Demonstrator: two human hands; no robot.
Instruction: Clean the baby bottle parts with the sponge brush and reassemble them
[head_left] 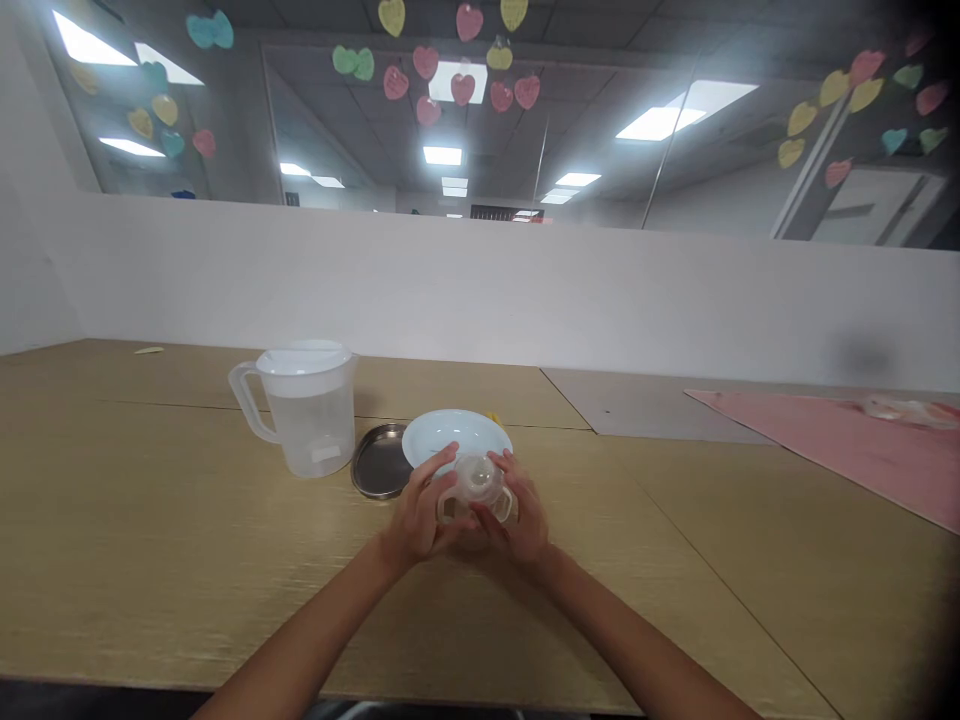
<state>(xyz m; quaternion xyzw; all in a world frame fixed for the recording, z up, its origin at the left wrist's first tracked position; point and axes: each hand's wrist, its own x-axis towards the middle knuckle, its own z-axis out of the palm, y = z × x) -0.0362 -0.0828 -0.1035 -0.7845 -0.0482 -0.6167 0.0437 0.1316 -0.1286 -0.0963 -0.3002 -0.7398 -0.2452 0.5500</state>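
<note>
Beyond the table's point(165, 560) near edge, the left hand point(415, 512) and right hand point(530, 518) hold a two-handled bottle point(478, 480) from opposite sides, probably to steady it. Toward the back edge stand a metal dish point(379, 465), bowl point(457, 428) and jug point(311, 425).

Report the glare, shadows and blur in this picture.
Head view: the ceiling lights burn out to white; head view: the right-hand corners fall dark, and a blurred grey smudge sits over the wall; head view: the clear cup between the left hand and right hand looks hazy; head view: soft shadow on the table under both hands.
</note>
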